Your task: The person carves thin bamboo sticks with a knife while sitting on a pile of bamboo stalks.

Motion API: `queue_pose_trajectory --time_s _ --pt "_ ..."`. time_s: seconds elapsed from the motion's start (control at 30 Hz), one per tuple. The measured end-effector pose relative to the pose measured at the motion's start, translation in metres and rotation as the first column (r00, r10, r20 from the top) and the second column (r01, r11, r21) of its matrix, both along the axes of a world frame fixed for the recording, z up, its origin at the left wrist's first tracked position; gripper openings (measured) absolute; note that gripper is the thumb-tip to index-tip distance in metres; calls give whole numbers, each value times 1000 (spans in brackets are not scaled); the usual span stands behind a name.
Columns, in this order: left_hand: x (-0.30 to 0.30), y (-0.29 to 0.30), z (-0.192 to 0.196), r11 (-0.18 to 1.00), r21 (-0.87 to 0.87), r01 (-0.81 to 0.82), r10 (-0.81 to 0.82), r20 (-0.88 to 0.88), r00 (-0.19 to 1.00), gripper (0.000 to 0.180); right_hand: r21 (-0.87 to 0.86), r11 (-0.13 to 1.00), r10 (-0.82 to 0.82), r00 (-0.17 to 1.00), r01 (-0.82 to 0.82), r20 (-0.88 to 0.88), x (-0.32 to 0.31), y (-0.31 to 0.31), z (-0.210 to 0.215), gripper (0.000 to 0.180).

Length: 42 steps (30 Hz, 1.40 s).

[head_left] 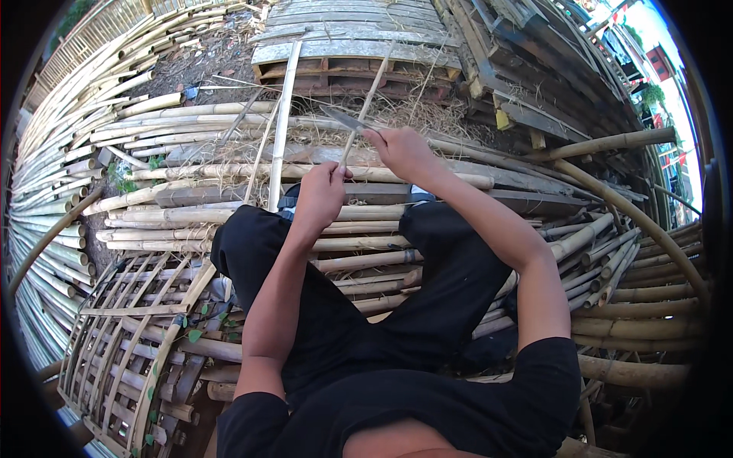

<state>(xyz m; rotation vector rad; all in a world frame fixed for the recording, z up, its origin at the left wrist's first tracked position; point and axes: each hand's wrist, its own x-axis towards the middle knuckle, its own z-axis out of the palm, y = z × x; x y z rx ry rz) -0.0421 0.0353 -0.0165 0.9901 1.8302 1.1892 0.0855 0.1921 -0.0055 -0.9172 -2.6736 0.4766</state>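
My left hand (322,192) is closed round the near end of a thin bamboo strip (373,87), which slants up and away toward the pallets. A knife is in my right hand (405,155), its fingers wrapped round the handle. The knife blade (343,118) points to the upper left and lies across the strip or just above it; I cannot tell whether they touch. The handle is mostly hidden by my fingers. A wider, pale bamboo slat (283,126) leans upright to the left of my hands, apart from both.
Bamboo poles (351,263) lie under and around my legs. Stacked wooden pallets (343,55) stand ahead, with more timber (527,69) at the right. A woven bamboo lattice (126,336) lies at the lower left. Long poles (57,183) are piled along the left side.
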Motion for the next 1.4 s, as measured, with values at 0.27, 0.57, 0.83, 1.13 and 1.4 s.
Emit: queue_pose_trajectory --time_s 0.27,0.57,0.83,1.13,1.4 --pt "-13 -1 -12 998 57 17 -12 -85 996 24 -51 998 43 999 -44 -24 0 15 18 60" --pt "-13 -9 1 999 -11 53 -51 150 987 24 -208 943 -317 888 259 -334 25 40 42 64" --pt "-17 -8 2 997 -6 82 -80 153 985 28 -190 962 -253 900 195 -356 13 31 43 50" --pt "-23 -2 28 999 -16 38 -32 257 966 28 -366 923 -231 930 116 -287 -13 22 45 54" --pt "-12 -1 52 984 108 144 -177 434 883 33 -756 620 -209 884 -210 -417 -28 -13 46 34"
